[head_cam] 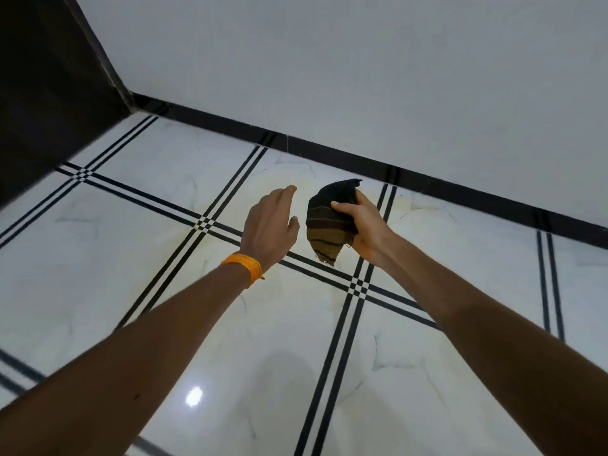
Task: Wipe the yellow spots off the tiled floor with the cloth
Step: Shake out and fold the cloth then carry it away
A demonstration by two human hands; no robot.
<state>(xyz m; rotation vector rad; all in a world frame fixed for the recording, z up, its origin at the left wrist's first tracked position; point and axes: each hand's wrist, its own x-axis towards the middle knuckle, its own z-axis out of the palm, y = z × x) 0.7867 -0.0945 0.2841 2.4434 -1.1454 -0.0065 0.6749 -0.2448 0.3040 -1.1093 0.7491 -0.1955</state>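
My right hand (365, 225) grips a dark striped cloth (327, 222), brown and olive with black bands, held up above the floor with its frayed lower end hanging free. Just left of the cloth, my left hand (271, 225) is open with fingers spread, not touching it; an orange band circles that wrist. Below both hands lies the white marble-look tiled floor (230, 340) with double black lines. A faint yellowish smear (283, 177) tints the tile near the skirting, and a paler yellow patch (399, 200) shows right of the cloth.
A white wall (362, 67) rises behind a black skirting strip (329, 154). A dark panel or door (42, 93) stands at the left corner. A ceiling light glints on the glossy tile (194, 396) near me.
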